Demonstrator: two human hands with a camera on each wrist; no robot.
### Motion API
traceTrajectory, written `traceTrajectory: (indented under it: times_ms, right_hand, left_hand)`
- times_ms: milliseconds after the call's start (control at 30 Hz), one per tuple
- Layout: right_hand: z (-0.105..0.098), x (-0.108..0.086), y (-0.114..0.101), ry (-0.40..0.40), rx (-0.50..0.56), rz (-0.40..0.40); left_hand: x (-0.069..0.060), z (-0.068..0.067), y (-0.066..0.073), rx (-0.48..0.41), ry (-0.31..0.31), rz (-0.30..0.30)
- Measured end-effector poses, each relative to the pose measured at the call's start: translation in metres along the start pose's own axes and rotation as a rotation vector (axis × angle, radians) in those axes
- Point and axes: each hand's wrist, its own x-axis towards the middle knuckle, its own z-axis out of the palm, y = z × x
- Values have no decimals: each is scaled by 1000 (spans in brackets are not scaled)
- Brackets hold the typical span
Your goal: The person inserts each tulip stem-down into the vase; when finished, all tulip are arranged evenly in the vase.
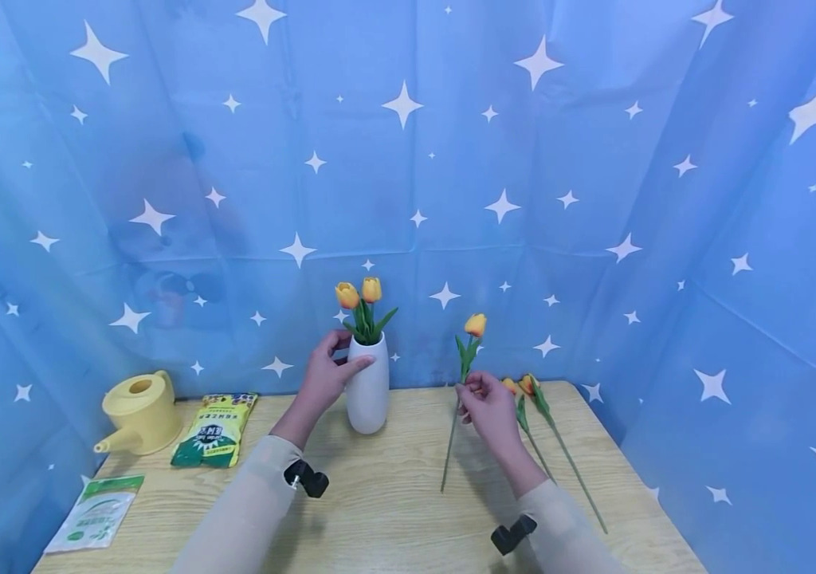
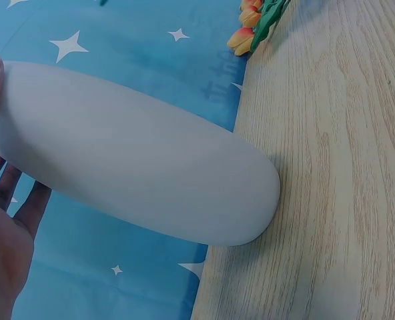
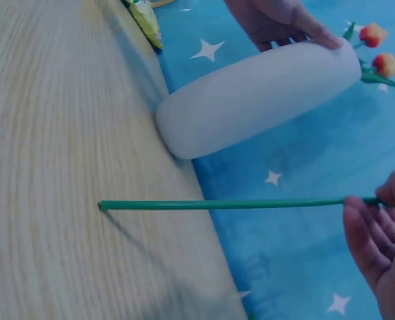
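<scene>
In the head view, my right grip (image 1: 487,408) pinches a tulip (image 1: 476,325) to the right of the vase (image 1: 367,395), while my left grip (image 1: 325,375) curls round the vase's upper part. The left wrist view shows smooth vase walls, probably slippery and breakable. In the right wrist view, the stem (image 3: 204,205) looks light and fairly stiff; I'd pinch it high, near the flower.

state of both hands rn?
Left hand: closed around the white vase, near its top.
Right hand: pinching a single tulip stem.
</scene>
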Motion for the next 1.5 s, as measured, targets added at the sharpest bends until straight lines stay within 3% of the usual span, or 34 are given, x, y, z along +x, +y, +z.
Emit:
traceTrajectory:
  times_ms: [933,1500]
  right_hand:
    - [0,15,-54,39,100,-134]
    - [-6,27,-104,163,259,-401]
  left_hand:
    - [2,1,1,-17,2,12]
    - [1,2,1,-29,1,6]
